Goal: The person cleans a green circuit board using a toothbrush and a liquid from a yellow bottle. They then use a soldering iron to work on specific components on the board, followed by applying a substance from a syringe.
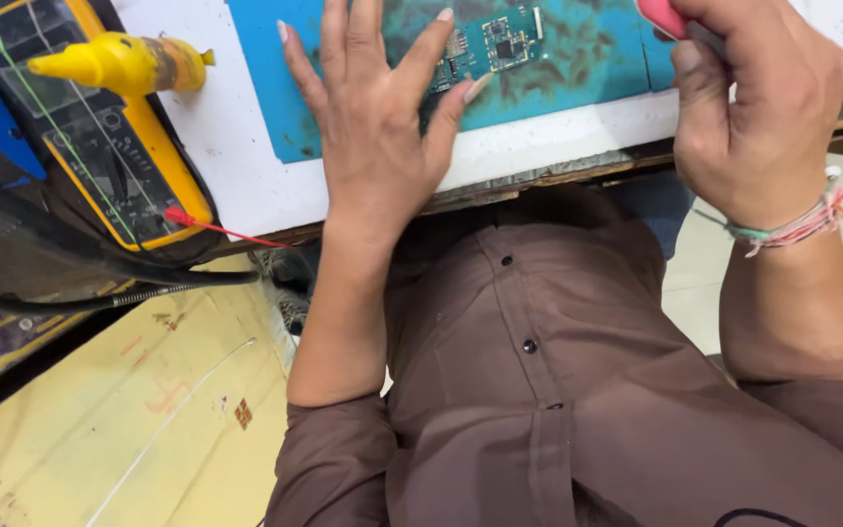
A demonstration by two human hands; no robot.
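Circuit board [488, 47] under left hand [373, 127] fingertips

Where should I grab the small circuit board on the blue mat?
Probably by the circuit board's bare right-hand edges, coming from the right: it lies flat on the blue mat, and the left hand's fingers cover its left end.

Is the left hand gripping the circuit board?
No, the left hand lies flat and open, fingertips only touching the circuit board on the teal mat.
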